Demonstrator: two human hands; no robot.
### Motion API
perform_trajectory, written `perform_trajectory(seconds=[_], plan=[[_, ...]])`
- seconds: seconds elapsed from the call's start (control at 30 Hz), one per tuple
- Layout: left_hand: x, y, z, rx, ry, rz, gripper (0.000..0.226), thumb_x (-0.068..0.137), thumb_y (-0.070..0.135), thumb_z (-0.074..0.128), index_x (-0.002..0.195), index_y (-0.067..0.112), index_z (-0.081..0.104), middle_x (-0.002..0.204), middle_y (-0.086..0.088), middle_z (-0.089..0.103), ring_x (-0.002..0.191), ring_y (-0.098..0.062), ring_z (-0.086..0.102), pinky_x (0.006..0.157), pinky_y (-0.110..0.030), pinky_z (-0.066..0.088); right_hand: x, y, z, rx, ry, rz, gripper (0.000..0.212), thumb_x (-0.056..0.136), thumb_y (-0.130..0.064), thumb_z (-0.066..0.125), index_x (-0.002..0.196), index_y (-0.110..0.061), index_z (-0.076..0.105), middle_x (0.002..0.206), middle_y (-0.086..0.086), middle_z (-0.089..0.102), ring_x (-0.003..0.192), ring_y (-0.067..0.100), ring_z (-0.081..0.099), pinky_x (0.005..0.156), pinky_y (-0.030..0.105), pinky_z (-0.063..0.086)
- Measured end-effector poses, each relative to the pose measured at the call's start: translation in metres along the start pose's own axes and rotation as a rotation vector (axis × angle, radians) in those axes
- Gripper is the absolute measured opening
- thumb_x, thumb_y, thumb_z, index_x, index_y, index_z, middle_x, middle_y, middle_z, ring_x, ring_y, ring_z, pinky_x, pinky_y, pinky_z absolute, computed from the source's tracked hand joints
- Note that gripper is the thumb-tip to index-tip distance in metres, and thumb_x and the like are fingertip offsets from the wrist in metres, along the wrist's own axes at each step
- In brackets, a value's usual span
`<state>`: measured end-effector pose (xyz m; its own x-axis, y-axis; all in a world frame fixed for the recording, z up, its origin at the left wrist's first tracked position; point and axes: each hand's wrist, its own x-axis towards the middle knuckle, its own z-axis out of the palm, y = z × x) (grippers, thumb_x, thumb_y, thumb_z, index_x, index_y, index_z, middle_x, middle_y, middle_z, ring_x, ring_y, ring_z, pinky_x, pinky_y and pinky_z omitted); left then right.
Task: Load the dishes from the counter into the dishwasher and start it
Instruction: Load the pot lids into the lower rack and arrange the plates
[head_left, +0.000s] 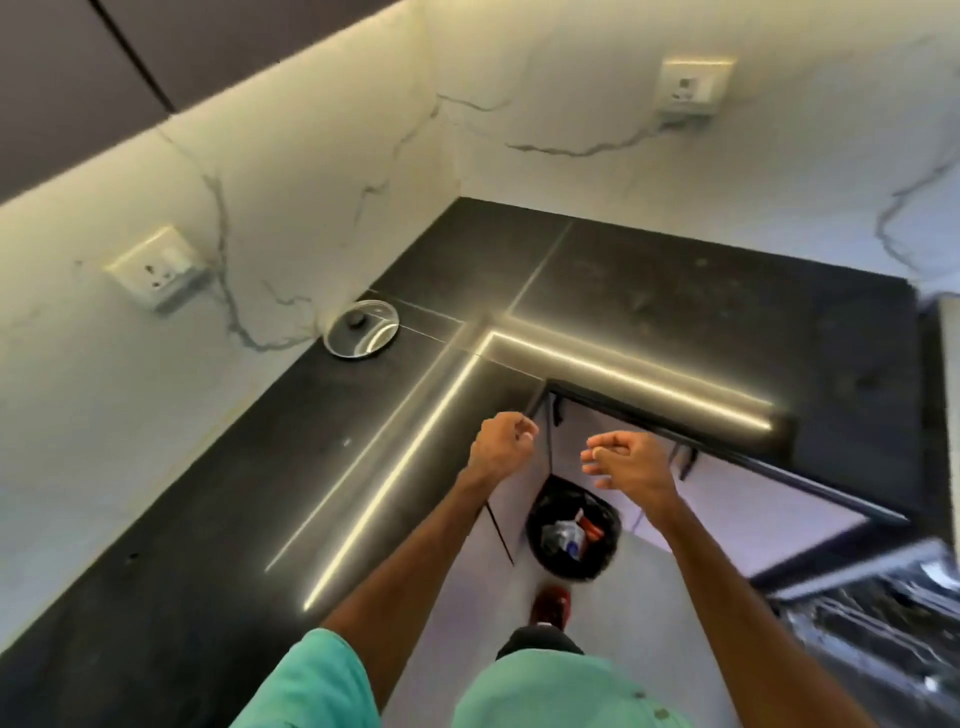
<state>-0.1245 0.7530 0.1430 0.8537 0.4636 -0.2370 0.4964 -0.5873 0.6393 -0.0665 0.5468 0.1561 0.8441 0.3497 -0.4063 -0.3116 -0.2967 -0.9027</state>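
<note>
Black polished stone table (675, 291), L-shaped, streaked with strip-light reflections; white grey-veined marble wall (311, 182) behind.

- Your left hand (501, 441): fingers curled in, holding nothing.
- Your right hand (628, 460): fingers relaxed, half-spread, holding nothing. The hands are apart, and both hover above a round black bin (574, 527) of crumpled wrappers whose print is too small to read.
- Glass lid (362, 330): round, metal-rimmed, dark knob, flat on the table against the left wall, well apart from both hands.
- White square sockets (156, 267): two, wall-mounted.
</note>
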Motion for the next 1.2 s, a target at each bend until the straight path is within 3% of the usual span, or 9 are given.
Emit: perform_trajectory(seconds=[0.17,0.3,0.4,0.63,0.73,0.93,1.0,1.2], plan=[[0.068,-0.084,-0.052,-0.048,0.067,-0.201,0.032,0.074,0.029,0.049,0.097,0.027,0.071,0.108,0.001,0.073,0.105,-0.022,0.067,0.095,-0.034,0.053,0.075,-0.037,0.077,-0.152,-0.12,-0.07,0.019,0.088,-0.011,0.072,0.107,-0.011,0.073,0.097,0.011,0.076,0.081,0.016,0.07,0.067,0.032,0.06],[0.107,-0.115,-0.093,0.049,0.103,-0.259,0.031,0.085,0.013,0.054,0.113,0.009,0.066,0.12,-0.013,0.064,0.114,-0.033,0.06,0.096,-0.037,0.049,0.112,-0.053,0.119,-0.217,-0.177,-0.119,0.025,0.083,-0.016,0.077,0.108,-0.017,0.073,0.104,0.001,0.076,0.093,0.01,0.071,0.087,0.034,0.059],[0.145,-0.138,-0.119,0.186,0.137,-0.281,0.033,0.082,0.007,0.054,0.114,0.0,0.059,0.124,-0.021,0.055,0.117,-0.038,0.053,0.098,-0.042,0.046,0.125,-0.064,0.139,-0.251,-0.209,-0.117,0.029,0.083,-0.02,0.078,0.111,-0.02,0.073,0.106,-0.006,0.074,0.098,0.007,0.07,0.092,0.034,0.058],[0.233,-0.172,-0.184,0.307,0.21,-0.298,0.069,0.08,0.009,0.065,0.14,-0.006,0.035,0.146,-0.024,0.033,0.135,-0.039,0.035,0.107,-0.044,0.043,0.154,-0.075,0.173,-0.271,-0.225,-0.106,0.026,0.082,-0.022,0.079,0.107,-0.026,0.073,0.103,-0.008,0.075,0.097,0.005,0.071,0.095,0.038,0.057],[0.271,-0.181,-0.21,0.357,0.127,-0.281,0.084,0.085,0.014,0.068,0.152,-0.003,0.02,0.158,-0.026,0.018,0.145,-0.043,0.024,0.116,-0.05,0.034,0.165,-0.077,0.184,-0.253,-0.216,-0.1,0.025,0.081,-0.025,0.079,0.105,-0.029,0.073,0.103,-0.01,0.075,0.096,0.005,0.071,0.093,0.039,0.058],[0.338,-0.206,-0.232,0.536,-0.122,-0.289,0.083,0.097,0.025,0.056,0.159,0.005,0.004,0.166,-0.02,0.0,0.151,-0.045,0.013,0.12,-0.056,0.022,0.174,-0.078,0.199,-0.237,-0.177,-0.053,0.023,0.082,-0.027,0.078,0.104,-0.033,0.072,0.102,-0.014,0.074,0.096,0.003,0.071,0.092,0.036,0.059],[0.348,-0.218,-0.233,0.559,-0.155,-0.297,0.078,0.098,0.019,0.053,0.159,0.007,0.007,0.165,-0.022,0.003,0.148,-0.048,0.019,0.119,-0.056,0.025,0.174,-0.078,0.198,-0.243,-0.176,-0.041,0.022,0.085,-0.024,0.076,0.105,-0.031,0.071,0.102,-0.011,0.074,0.096,0.005,0.071,0.089,0.034,0.06],[0.348,-0.216,-0.221,0.555,0.025,-0.238,0.046,0.094,0.016,0.058,0.137,0.005,0.047,0.142,-0.027,0.042,0.132,-0.046,0.044,0.106,-0.052,0.046,0.171,-0.077,0.185,-0.207,-0.138,0.006,0.016,0.091,-0.017,0.071,0.106,-0.021,0.073,0.101,-0.003,0.075,0.095,0.011,0.072,0.074,0.031,0.063]])
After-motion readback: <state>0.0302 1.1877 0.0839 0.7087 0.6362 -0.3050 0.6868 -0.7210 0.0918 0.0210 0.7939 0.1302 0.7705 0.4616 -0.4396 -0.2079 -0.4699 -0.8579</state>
